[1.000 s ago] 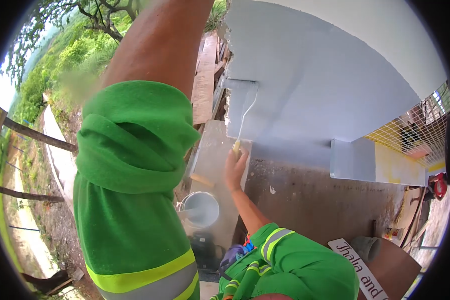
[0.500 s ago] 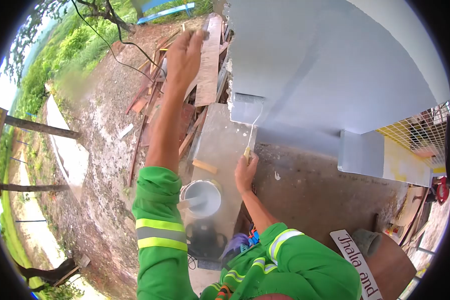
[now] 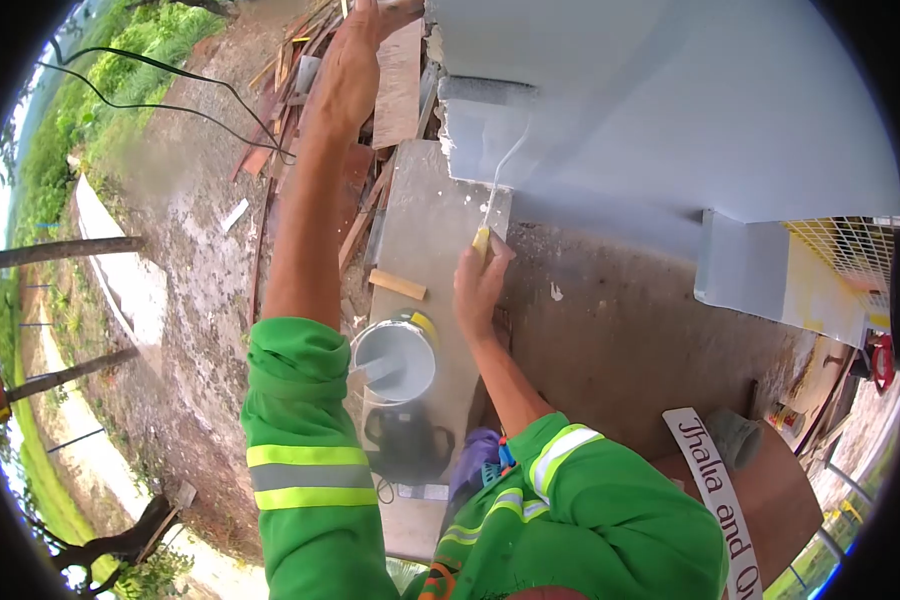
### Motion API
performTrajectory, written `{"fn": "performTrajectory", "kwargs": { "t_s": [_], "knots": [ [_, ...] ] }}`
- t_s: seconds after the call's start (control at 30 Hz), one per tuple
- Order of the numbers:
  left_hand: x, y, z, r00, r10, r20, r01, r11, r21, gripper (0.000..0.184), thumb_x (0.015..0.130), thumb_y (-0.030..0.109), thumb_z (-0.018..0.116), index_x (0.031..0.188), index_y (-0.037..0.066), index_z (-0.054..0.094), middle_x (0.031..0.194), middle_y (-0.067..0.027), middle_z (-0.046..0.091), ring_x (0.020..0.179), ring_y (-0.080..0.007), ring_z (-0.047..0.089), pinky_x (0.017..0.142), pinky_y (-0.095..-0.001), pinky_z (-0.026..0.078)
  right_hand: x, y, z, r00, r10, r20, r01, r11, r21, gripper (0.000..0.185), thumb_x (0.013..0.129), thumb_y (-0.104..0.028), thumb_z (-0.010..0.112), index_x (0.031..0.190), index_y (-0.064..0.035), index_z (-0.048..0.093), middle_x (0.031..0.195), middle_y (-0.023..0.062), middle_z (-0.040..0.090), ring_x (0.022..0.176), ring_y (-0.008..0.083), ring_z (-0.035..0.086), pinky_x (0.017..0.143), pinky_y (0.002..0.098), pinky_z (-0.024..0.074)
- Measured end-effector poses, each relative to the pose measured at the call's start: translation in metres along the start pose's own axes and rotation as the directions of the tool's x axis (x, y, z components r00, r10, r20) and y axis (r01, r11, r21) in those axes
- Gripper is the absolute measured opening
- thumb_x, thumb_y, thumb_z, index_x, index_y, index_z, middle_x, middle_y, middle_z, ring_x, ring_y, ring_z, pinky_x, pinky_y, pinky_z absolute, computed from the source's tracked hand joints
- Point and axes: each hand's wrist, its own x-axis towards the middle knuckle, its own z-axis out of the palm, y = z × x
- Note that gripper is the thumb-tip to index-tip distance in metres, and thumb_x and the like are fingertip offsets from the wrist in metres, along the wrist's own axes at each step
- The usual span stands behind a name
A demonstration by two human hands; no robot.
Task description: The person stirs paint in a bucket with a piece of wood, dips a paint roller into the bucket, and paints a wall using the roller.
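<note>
My right hand (image 3: pixel 480 285) is closed round the yellow handle of a paint roller (image 3: pixel 488 91). The roller's thin metal frame runs upward, and its wide head lies against the grey-painted wall (image 3: pixel 610 120) near the wall's rough left edge. My left hand (image 3: pixel 350 75) is raised at the top edge, left of the wall; the fingers that show are spread, their tips partly cut off, and I see nothing held. Below, a white bucket (image 3: pixel 398 378) with grey-white paint and a stirring piece in it stands left of my right forearm.
A short wooden piece (image 3: pixel 398 284) lies above the bucket, and a dark container (image 3: pixel 408 440) stands below it. Scrap boards (image 3: pixel 398 90) are piled beside the wall. At the right are a lettered sign (image 3: pixel 712 500), a grey bucket (image 3: pixel 736 438) and a yellow-white grille (image 3: pixel 850 255).
The roller head has gone down the wall and back up. My left arm, first large and close to the camera, has swung away, its hand now at the top edge. The view has shifted.
</note>
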Motion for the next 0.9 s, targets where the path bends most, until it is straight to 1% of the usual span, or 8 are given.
{"fn": "performTrajectory", "kwargs": {
  "t_s": [0.07, 0.1, 0.43, 0.53, 0.67, 0.73, 0.83, 0.9],
  "knots": [
    [0.002, -0.009, 0.001, 0.998, -0.008, -0.055, -0.002, 0.984, -0.177, 0.067, 0.105, 0.055, 0.034, 0.136, 0.0, 0.057, 0.135, -0.0192, 0.061, 0.133, -0.0318, 0.051, 0.113, -0.0441, 0.034, -0.005, 0.028, -0.004, 1.0, 0.01, -0.012, -0.011, 0.997, -0.07, 0.034, 0.103, -0.017, 0.05, 0.13, 0.0018, 0.042, 0.09, 0.0061, 0.052, 0.073, 0.0118, 0.047, 0.066, 0.0305, 0.0436],
    [0.002, -0.001, -0.004, 0.995, -0.025, 0.091, 0.032, 0.996, -0.079, 0.082, 0.105, 0.061, 0.016, 0.147, -0.004, 0.041, 0.15, -0.0201, 0.046, 0.145, -0.031, 0.035, 0.12, -0.047, 0.019, -0.008, 0.041, -0.005, 1.0, 0.014, -0.021, -0.016, 0.994, -0.104, 0.033, 0.101, -0.016, 0.05, 0.129, 0.0, 0.042, 0.091, 0.0058, 0.052, 0.071, 0.0107, 0.048, 0.063, 0.0291, 0.0439],
    [0.003, -0.004, -0.004, 0.997, -0.033, 0.077, 0.04, 0.994, -0.098, 0.086, 0.101, 0.067, 0.02, 0.149, -0.001, 0.041, 0.153, -0.0175, 0.043, 0.144, -0.0301, 0.036, 0.119, -0.0476, 0.02, -0.013, 0.138, 0.005, 0.945, 0.29, -0.154, -0.318, 0.926, -0.205, 0.034, 0.1, -0.022, 0.052, 0.128, -0.0028, 0.045, 0.105, 0.0214, 0.063, 0.095, 0.0359, 0.063, 0.085, 0.0442, 0.0481],
    [0.002, -0.003, -0.003, 0.997, -0.016, 0.075, 0.022, 0.997, -0.077, 0.086, 0.102, 0.067, 0.02, 0.149, -0.001, 0.041, 0.153, -0.0189, 0.042, 0.144, -0.0315, 0.036, 0.119, -0.0479, 0.019, -0.006, 0.162, 0.016, 0.925, 0.303, -0.23, -0.354, 0.906, -0.232, 0.033, 0.098, -0.023, 0.053, 0.12, -0.0012, 0.046, 0.091, 0.0154, 0.061, 0.077, 0.0229, 0.061, 0.07, 0.0396, 0.05],
    [0.002, -0.009, -0.004, 0.997, 0.021, 0.08, -0.016, 0.998, -0.065, 0.085, 0.102, 0.067, 0.02, 0.15, -0.002, 0.038, 0.154, -0.0205, 0.04, 0.144, -0.0334, 0.036, 0.12, -0.0487, 0.019, 0.008, 0.175, 0.03, 0.91, 0.266, -0.317, -0.369, 0.87, -0.328, 0.034, 0.096, -0.025, 0.055, 0.119, -0.0012, 0.047, 0.089, 0.0166, 0.062, 0.076, 0.0266, 0.063, 0.073, 0.0414, 0.0506],
    [0.005, -0.01, -0.021, 0.959, 0.008, 0.282, 0.143, 0.847, -0.511, 0.086, 0.102, 0.067, 0.02, 0.151, -0.001, 0.036, 0.155, -0.0207, 0.039, 0.144, -0.0336, 0.035, 0.12, -0.049, 0.018, 0.015, 0.18, 0.031, 0.896, 0.316, -0.313, -0.402, 0.875, -0.268, 0.034, 0.096, -0.026, 0.055, 0.118, -0.0012, 0.048, 0.089, 0.0178, 0.062, 0.076, 0.0281, 0.063, 0.075, 0.0419, 0.0507],
    [0.001, -0.008, -0.008, 0.982, -0.018, 0.191, 0.071, 0.958, -0.278, 0.087, 0.101, 0.067, 0.02, 0.152, -0.001, 0.034, 0.156, -0.021, 0.038, 0.145, -0.0338, 0.034, 0.12, -0.0497, 0.019, 0.018, 0.158, 0.03, 0.88, 0.38, -0.286, -0.454, 0.849, -0.27, 0.035, 0.097, -0.024, 0.056, 0.12, 0.0004, 0.046, 0.108, 0.0286, 0.063, 0.1, 0.0447, 0.063, 0.087, 0.0491, 0.0486],
    [-0.001, -0.003, 0.001, 0.997, -0.01, 0.081, 0.013, 0.999, -0.032, 0.087, 0.101, 0.067, 0.019, 0.152, -0.001, 0.034, 0.156, -0.0211, 0.038, 0.145, -0.034, 0.034, 0.119, -0.05, 0.019, 0.01, 0.146, 0.026, 0.892, 0.377, -0.249, -0.428, 0.882, -0.196, 0.034, 0.098, -0.023, 0.056, 0.12, 0.0004, 0.046, 0.104, 0.0244, 0.062, 0.094, 0.0379, 0.063, 0.084, 0.0454, 0.049]
  ]
}}
